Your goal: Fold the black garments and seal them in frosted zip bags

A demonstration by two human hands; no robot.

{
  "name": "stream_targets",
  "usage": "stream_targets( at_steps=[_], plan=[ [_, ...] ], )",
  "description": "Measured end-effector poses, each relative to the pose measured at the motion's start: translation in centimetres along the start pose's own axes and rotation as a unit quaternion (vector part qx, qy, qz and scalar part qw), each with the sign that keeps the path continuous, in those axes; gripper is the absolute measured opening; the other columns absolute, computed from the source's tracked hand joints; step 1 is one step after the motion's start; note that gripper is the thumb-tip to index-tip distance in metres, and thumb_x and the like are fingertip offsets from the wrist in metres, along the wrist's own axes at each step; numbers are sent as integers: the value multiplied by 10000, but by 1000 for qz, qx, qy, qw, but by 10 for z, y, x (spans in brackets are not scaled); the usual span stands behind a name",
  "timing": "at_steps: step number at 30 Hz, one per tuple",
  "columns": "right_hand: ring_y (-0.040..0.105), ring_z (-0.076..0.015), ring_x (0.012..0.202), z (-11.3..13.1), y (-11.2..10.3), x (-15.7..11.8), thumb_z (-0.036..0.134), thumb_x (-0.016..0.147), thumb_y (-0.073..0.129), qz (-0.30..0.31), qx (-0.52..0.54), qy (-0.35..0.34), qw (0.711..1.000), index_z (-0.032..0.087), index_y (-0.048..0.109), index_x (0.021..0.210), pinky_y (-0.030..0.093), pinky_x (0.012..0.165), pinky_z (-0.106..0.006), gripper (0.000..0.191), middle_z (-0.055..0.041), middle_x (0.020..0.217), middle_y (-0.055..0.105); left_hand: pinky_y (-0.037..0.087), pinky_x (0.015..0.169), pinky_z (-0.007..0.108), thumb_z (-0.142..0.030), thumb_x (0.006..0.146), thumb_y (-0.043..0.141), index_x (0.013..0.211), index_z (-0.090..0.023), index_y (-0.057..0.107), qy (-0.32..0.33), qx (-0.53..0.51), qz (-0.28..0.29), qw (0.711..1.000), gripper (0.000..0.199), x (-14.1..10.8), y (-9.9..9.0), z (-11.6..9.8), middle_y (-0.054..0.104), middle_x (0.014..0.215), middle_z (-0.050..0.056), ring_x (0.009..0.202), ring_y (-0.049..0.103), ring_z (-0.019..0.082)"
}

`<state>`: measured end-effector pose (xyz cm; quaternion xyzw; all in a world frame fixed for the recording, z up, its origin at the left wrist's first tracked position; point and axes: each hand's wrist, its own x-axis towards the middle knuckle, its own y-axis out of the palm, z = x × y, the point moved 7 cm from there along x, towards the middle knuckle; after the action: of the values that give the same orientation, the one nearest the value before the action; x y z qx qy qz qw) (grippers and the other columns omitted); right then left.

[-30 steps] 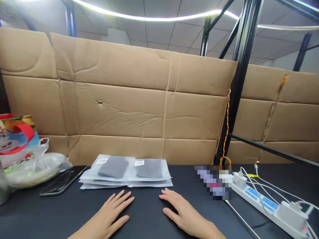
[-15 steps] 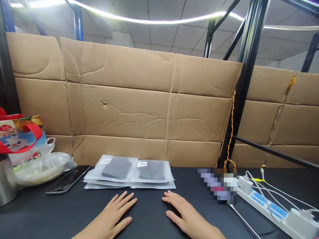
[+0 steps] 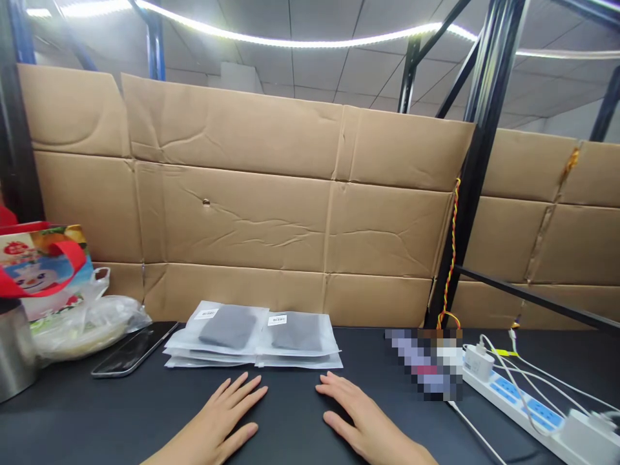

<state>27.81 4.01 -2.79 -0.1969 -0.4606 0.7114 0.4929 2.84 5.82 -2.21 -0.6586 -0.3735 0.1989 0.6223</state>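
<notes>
Head view: the person's left hand (image 3: 213,413) and right hand (image 3: 361,413) lie open and palm down on a black tabletop (image 3: 97,416), fingers loosely spread and gripping nothing. Just ahead of and between the hands, not touching them, are two side-by-side stacks of translucent plastic packets. The left stack (image 3: 227,327) and the right stack (image 3: 296,332) each show a dark grey folded item through the top packet, and each top packet bears a small barcode label.

Further left of the left hand, a black smartphone (image 3: 134,349) lies on the tabletop beside the left stack. Beyond it sit a crumpled plastic bag (image 3: 87,329), a colourful gift bag with red handles (image 3: 43,268), and a steel flask (image 3: 17,352) at the view's edge.

To the right of the right hand is a pixelated, unreadable object (image 3: 423,365). Beyond it, a white power strip (image 3: 513,403) holds a white charger (image 3: 478,363) with white cables running from it. Flattened cardboard sheets (image 3: 242,213) stand along the far edge of the tabletop, fixed against a black metal frame (image 3: 477,161), with a twisted red-and-yellow wire (image 3: 453,258) hanging down it.
</notes>
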Motion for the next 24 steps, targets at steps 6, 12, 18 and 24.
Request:
stream_targets(
  at_steps=[6, 12, 18, 24],
  plan=[
    [301, -209, 1381, 2, 0, -1, 522, 946, 398, 6, 0, 8, 1000, 284, 467, 1368, 236, 1152, -376, 489, -13, 1485, 379, 372, 1072, 430, -422, 965, 465, 1428, -439, 282, 13, 3, -26, 1000, 499, -2, 0, 1, 344, 1483, -67, 1348, 341, 260],
    [299, -227, 1382, 6, -1, -1, 518, 945, 402, 13, 0, 17, 1000, 253, 472, 1369, 229, 1153, -393, 505, -40, 1486, 377, 351, 1079, 447, -437, 972, 438, 1434, -432, 271, 1, 7, -15, 1000, 491, -2, 1, 2, 322, 1493, -62, 1356, 322, 267],
    [303, -229, 1380, 4, -2, 0, 526, 941, 409, 5, 10, 12, 1000, 273, 475, 1366, 232, 1153, -393, 499, -26, 1485, 380, 356, 1073, 463, -434, 971, 441, 1431, -434, 276, 5, 4, -10, 1000, 489, -2, 1, 1, 328, 1490, -57, 1353, 325, 275],
    [309, -237, 1377, 2, -2, -1, 527, 937, 420, -1, 24, 10, 1000, 286, 486, 1357, 235, 1151, -400, 489, -21, 1480, 388, 347, 1088, 433, -398, 976, 451, 1437, -419, 274, 18, -8, -21, 1000, 494, -2, -2, -2, 332, 1491, -46, 1357, 326, 259]
  ],
)
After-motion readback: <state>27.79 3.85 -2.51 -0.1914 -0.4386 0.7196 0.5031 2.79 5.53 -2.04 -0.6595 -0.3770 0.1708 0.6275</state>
